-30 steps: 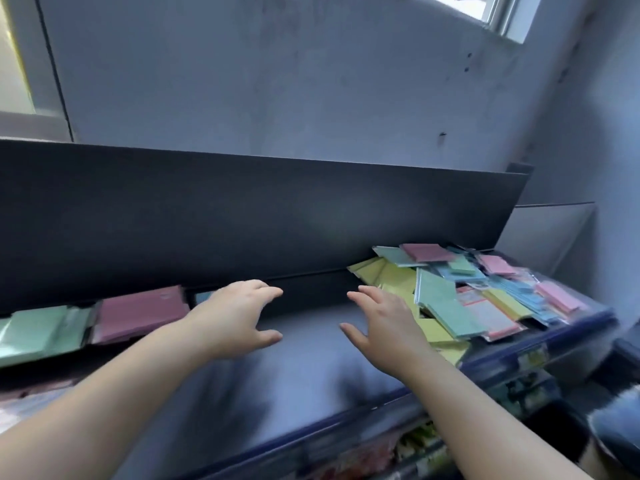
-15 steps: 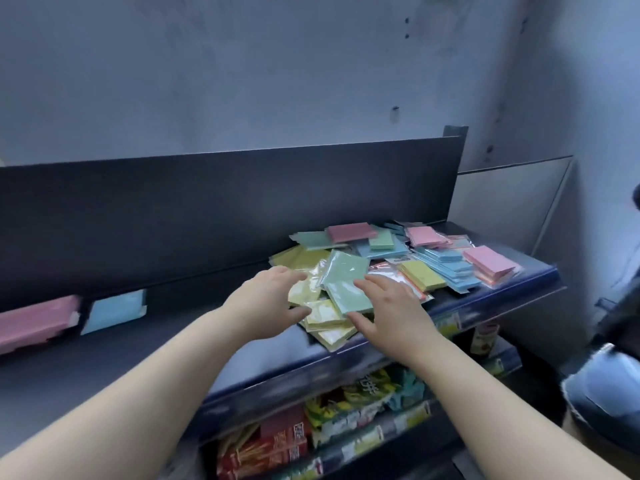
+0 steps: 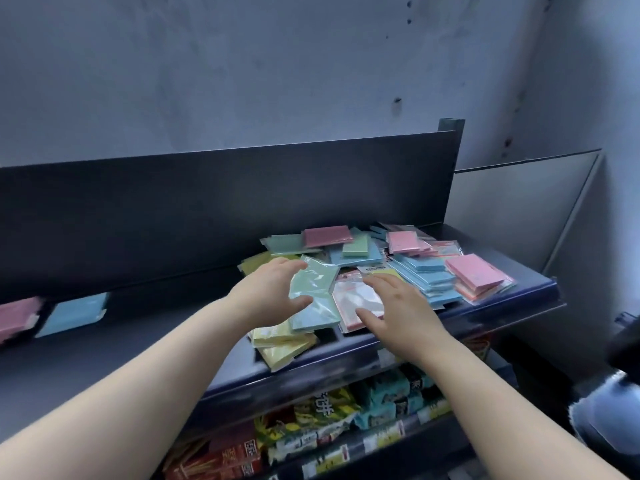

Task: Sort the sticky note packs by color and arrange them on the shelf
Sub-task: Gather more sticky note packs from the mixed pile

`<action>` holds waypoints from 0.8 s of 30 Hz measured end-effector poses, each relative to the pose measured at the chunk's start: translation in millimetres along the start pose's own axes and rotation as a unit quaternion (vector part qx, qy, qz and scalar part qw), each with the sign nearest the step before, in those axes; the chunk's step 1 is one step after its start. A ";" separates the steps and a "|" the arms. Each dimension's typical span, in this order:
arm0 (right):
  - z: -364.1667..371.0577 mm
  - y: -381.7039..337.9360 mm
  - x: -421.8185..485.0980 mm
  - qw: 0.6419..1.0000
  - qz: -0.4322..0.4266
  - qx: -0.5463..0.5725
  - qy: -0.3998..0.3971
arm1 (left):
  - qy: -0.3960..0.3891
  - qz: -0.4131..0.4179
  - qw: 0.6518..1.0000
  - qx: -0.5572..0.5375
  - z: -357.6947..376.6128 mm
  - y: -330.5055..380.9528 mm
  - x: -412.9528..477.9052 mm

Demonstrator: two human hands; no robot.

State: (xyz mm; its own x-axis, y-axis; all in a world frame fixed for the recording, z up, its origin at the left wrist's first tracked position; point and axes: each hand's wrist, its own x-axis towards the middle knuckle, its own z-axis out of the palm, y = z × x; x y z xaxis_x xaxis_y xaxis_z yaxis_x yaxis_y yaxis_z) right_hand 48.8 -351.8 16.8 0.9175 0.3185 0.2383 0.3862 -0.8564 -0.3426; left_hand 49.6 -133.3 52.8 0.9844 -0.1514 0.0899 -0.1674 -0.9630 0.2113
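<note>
A mixed pile of sticky note packs (image 3: 426,275) in green, blue, pink and yellow lies at the right end of the dark shelf (image 3: 346,358). My left hand (image 3: 266,296) grips a green pack (image 3: 315,292), thumb on its front and fingers behind its left edge. My right hand (image 3: 394,306) rests with spread fingers on a clear pack with pink edges (image 3: 349,303) just right of the green one. Yellow packs (image 3: 280,341) lie under both. Far left on the shelf lie a pink pack (image 3: 17,317) and a blue pack (image 3: 74,313) side by side.
A tall dark back panel (image 3: 225,202) runs behind the shelf, with a grey wall above. A lower shelf holds snack packages (image 3: 329,420). A person in jeans (image 3: 609,417) is at the right edge. Bare shelf surface lies between the blue pack and the pile.
Both hands reached right from the bare shelf to the pile. My left hand took hold of the green pack and tilted it up; my right hand shifted right onto the pink-edged pack.
</note>
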 end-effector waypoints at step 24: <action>4.3 68.4 181.4 0.982 0.007 -0.081 -0.173 | -0.191 0.010 0.979 0.076 20.5 -47.2 226.2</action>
State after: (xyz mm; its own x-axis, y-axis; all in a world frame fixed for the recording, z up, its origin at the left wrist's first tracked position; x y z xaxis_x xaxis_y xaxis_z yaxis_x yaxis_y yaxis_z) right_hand 242.1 -350.9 32.7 0.9108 0.4013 -0.0974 0.3792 -0.9061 -0.1874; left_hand 281.2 -126.7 43.3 0.9344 -0.2146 -0.2845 -0.2050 -0.9767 0.0636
